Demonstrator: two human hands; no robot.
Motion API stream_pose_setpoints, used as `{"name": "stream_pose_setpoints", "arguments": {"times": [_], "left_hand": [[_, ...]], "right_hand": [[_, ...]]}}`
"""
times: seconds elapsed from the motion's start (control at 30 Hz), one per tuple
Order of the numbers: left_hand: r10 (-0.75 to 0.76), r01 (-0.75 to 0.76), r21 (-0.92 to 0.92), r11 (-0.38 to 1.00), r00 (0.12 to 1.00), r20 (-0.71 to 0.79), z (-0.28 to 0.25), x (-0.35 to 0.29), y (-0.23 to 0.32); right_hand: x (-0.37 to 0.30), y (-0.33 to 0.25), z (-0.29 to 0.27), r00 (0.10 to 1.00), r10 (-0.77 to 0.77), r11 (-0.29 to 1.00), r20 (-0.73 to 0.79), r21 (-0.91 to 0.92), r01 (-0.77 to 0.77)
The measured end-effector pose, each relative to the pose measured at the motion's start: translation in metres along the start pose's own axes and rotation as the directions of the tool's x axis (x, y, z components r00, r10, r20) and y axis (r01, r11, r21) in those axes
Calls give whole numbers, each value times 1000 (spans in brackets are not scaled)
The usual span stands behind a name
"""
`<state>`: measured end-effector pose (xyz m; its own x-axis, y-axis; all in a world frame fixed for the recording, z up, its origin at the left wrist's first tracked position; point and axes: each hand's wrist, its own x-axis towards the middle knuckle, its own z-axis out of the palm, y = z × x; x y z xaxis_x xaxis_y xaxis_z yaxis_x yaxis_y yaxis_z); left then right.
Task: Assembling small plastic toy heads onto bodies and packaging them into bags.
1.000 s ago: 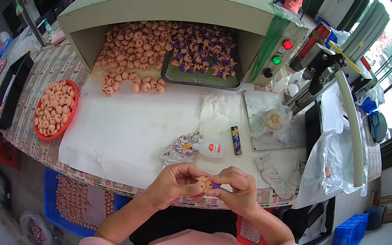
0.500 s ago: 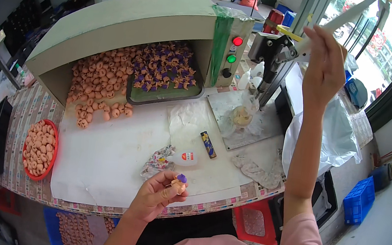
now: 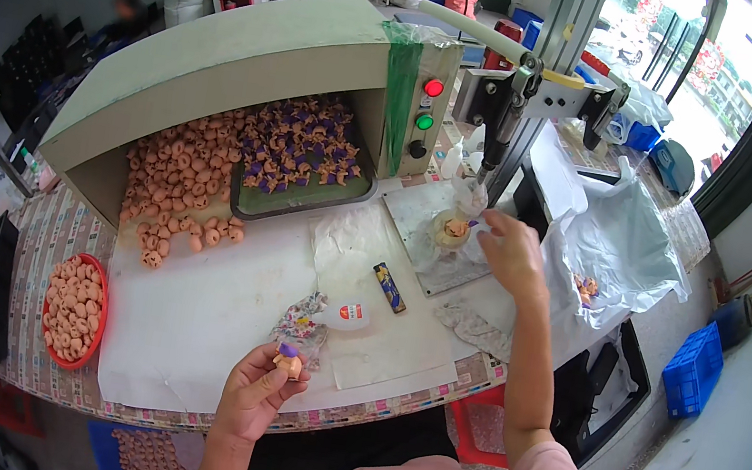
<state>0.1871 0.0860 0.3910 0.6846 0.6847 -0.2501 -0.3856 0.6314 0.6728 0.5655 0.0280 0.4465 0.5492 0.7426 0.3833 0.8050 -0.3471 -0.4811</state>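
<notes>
My left hand (image 3: 255,393) pinches a small toy figure (image 3: 288,363) with a flesh-coloured body and a purple top, just above the table's near edge. My right hand (image 3: 517,257) reaches over the metal base plate (image 3: 414,240) of a hand press. Its thumb and forefinger are apart, close beside a small flesh-and-purple piece (image 3: 457,228) that sits in a pale round holder (image 3: 443,237) wrapped in clear plastic. Above the holder stands the press's plunger (image 3: 503,133). The press's pale lever handle (image 3: 472,32) slants up to the left.
A box-shaped machine (image 3: 226,70) covers flesh-coloured hollow pieces (image 3: 180,159) and a black tray (image 3: 302,210) of purple-and-flesh parts. On the table lie a white bottle (image 3: 347,317), a dark blue wrapped stick (image 3: 390,288) and a cloth (image 3: 299,318). A red basket (image 3: 100,331) stands left, a plastic-lined bin (image 3: 630,242) right.
My right hand has come down from the lever to the holder, and the lever handle now leans left. A flesh-and-purple piece now shows in the holder. My left hand still holds its figure.
</notes>
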Motion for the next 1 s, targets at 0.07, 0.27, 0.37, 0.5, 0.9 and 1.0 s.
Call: {"name": "stream_pose_setpoints", "arguments": {"times": [0.07,0.27,0.37,0.5,0.9,1.0], "left_hand": [[5,-5,-6,1000,1000,28,10,3,-1],[-26,26,7,1000,996,81,22,9,-1],[-19,18,23,1000,997,71,26,15,0],[-13,10,46,999,997,73,36,26,-1],[-221,138,382,914,958,182,134,155,-17],[-196,114,538,836,976,98,147,198,-43]], "right_hand": [[1,29,40,991,-111,993,-69,19,112],[-23,7,16,997,42,956,-57,293,-23],[-41,12,-27,988,152,946,1,290,-146],[-57,24,-85,961,96,988,-258,140,-62],[-71,138,-137,961,212,831,-178,-484,-273],[-67,103,-145,966,70,913,-247,-375,-162]]}}
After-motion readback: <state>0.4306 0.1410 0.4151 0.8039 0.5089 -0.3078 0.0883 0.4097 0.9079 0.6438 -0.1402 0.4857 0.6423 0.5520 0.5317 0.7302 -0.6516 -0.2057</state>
